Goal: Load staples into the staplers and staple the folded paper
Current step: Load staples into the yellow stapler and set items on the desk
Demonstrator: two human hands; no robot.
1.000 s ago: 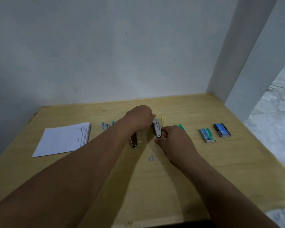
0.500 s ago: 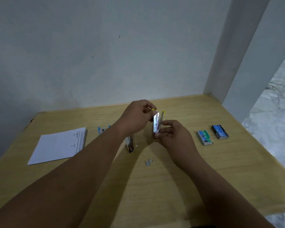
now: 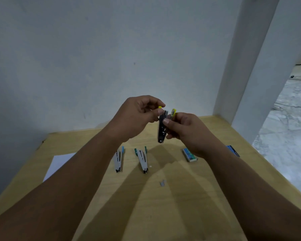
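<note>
I hold a small metal stapler with yellow tips (image 3: 162, 126) upright in the air above the wooden table (image 3: 172, 202). My right hand (image 3: 184, 131) grips its body from the right. My left hand (image 3: 137, 115) pinches the yellow pusher tab at its top. On the table lie a blue-tipped stapler (image 3: 118, 160) and a green-tipped stapler (image 3: 142, 160), both spread open. A loose strip of staples (image 3: 162, 182) lies nearer to me. White paper (image 3: 59, 164) sits at the left, partly hidden by my left forearm.
A green staple box (image 3: 189, 155) and a blue staple box (image 3: 233, 150) lie at the right of the table. A white wall stands behind the table and a white pillar at the back right. The table's right edge drops to a marbled floor.
Both hands have lifted the yellow-tipped stapler off the table and raised it. The blue-tipped and green-tipped staplers, hidden before by my hands, are now in full view.
</note>
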